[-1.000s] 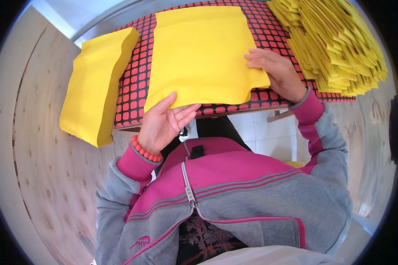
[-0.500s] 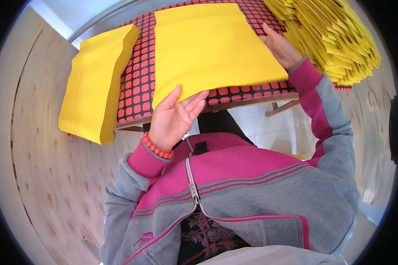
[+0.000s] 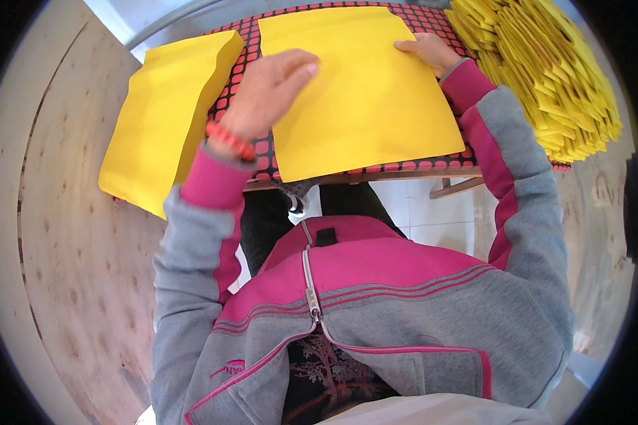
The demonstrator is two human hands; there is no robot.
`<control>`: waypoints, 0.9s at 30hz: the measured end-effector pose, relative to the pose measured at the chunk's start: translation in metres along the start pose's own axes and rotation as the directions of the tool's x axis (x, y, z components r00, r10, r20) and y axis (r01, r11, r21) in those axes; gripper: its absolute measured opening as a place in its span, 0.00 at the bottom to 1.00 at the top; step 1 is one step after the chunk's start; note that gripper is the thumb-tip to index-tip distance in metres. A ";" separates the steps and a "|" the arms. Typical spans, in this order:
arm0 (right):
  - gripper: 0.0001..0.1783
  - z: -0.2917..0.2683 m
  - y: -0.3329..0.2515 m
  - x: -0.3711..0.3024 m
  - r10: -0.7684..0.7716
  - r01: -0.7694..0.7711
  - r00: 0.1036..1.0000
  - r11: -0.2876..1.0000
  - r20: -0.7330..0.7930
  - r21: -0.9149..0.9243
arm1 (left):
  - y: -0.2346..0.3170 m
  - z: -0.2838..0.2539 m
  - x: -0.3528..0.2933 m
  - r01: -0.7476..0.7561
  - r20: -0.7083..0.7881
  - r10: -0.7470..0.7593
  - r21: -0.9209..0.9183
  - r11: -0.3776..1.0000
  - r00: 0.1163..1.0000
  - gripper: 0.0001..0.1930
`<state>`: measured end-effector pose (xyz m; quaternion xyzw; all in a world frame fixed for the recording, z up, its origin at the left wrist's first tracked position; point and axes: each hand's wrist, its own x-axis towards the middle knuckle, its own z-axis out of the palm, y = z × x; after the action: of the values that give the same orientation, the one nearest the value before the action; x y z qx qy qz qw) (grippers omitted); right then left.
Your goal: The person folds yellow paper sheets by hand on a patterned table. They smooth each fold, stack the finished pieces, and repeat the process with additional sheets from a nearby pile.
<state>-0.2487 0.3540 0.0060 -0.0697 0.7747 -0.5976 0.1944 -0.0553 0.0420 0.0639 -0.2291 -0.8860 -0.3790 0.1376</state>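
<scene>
A flat yellow fabric piece (image 3: 365,106) lies on the table before me, its near edge reaching the table's front. My right hand (image 3: 430,52) pinches its far right edge, thumb on top and the other fingers hidden underneath. Over the left part of the piece hovers my left hand (image 3: 271,91), wearing a red bead bracelet; it is slightly blurred, with loosely bent fingers and nothing visible in them. A thick, neat stack of yellow fabric (image 3: 166,106) sits to the left of the piece.
A tall, loose pile of folded yellow fabric (image 3: 546,78) stands at the right. The table has a red-and-black patterned cover (image 3: 264,157) and a wooden frame (image 3: 461,186) below. A wooden board surface (image 3: 71,234) extends on the left.
My left hand has left the near left corner of the fabric piece and moved up and away from me. My right hand has shifted farther up the right edge and now grips it.
</scene>
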 end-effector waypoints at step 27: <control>0.07 0.030 -0.022 0.034 -0.713 0.200 0.576 -0.350 0.399 -0.915 | -0.086 0.043 0.045 -0.046 0.167 -0.085 0.657 0.753 0.982 0.39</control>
<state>-0.2709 0.3095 0.0135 -0.3932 0.8455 0.1283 -0.3379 -0.1414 0.0349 0.0011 -0.1911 -0.9737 -0.0217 0.1219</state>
